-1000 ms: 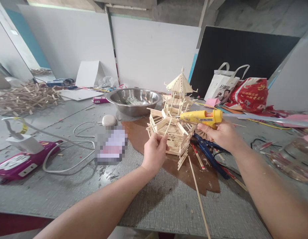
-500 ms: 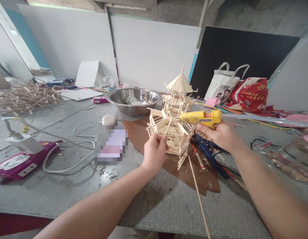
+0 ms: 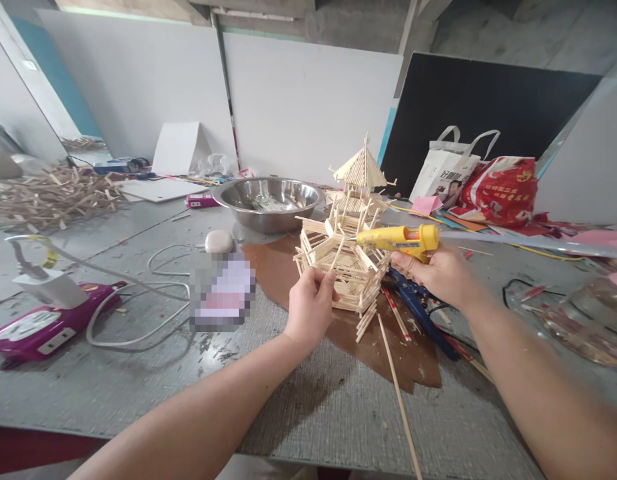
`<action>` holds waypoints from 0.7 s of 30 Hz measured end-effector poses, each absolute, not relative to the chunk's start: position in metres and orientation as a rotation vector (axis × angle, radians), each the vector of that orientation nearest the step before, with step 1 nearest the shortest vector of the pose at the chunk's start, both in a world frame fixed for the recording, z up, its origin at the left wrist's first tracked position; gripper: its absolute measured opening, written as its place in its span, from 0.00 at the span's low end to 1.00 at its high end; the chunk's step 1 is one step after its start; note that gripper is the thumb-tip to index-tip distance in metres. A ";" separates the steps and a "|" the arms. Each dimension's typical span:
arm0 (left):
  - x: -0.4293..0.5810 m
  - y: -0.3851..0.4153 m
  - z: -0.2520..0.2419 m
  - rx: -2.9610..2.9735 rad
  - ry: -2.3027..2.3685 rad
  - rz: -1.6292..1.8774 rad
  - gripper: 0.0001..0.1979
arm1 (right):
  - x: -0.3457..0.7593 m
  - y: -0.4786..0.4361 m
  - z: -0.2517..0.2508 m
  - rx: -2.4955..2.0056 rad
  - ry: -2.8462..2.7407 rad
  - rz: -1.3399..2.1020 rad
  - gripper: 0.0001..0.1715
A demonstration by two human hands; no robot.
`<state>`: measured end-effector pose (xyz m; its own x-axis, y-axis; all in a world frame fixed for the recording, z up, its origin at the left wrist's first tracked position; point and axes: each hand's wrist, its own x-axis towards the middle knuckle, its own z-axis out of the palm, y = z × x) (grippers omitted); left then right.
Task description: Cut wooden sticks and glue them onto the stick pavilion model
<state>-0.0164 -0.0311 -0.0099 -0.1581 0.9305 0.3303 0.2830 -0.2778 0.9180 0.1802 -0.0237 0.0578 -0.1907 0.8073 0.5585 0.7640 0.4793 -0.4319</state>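
Observation:
A model tower of pale wooden sticks (image 3: 344, 257) stands on a brown mat (image 3: 388, 347) in the middle of the grey table (image 3: 138, 393). My left hand (image 3: 311, 307) is closed in a pinch on the lower left edge of the stick model. My right hand (image 3: 438, 273) grips a yellow glue gun (image 3: 398, 238), held level with its nozzle pointing left into the model's upper frame.
A steel bowl (image 3: 267, 200) sits behind the model. Blue-handled pliers (image 3: 418, 307) and loose long sticks (image 3: 398, 393) lie by my right hand. A magenta power strip (image 3: 38, 327) with white cables is at left, a heap of wood strips (image 3: 48, 193) far left, bags (image 3: 498, 187) at back right.
My right hand has shifted the glue gun slightly left, bringing the nozzle closer into the model. The left hand has stayed put.

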 end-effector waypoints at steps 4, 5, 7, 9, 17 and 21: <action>-0.016 -0.031 -0.009 1.543 1.402 1.461 0.15 | 0.179 -0.024 0.058 -1.296 -1.963 0.094 0.15; -0.016 -0.031 -0.009 1.546 1.404 1.456 0.15 | 0.180 -0.024 0.058 -1.303 -1.957 0.096 0.15; -0.015 -0.031 -0.008 1.550 1.409 1.449 0.15 | 0.181 -0.024 0.058 -1.315 -1.962 0.105 0.16; -0.015 -0.031 -0.008 1.550 1.413 1.445 0.15 | 0.182 -0.025 0.058 -1.289 -2.018 0.138 0.16; -0.016 -0.033 -0.006 1.528 1.403 1.412 0.15 | 0.179 -0.033 0.065 -1.238 -2.215 0.237 0.14; -0.016 -0.033 -0.007 1.532 1.398 1.415 0.15 | 0.178 -0.033 0.063 -1.230 -2.214 0.205 0.13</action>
<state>-0.0163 -0.0328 -0.0069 -0.1346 0.9465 0.2932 0.2817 -0.2471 0.9271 0.1784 -0.0326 0.0634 -0.3976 0.8154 0.4208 0.7243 0.5604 -0.4016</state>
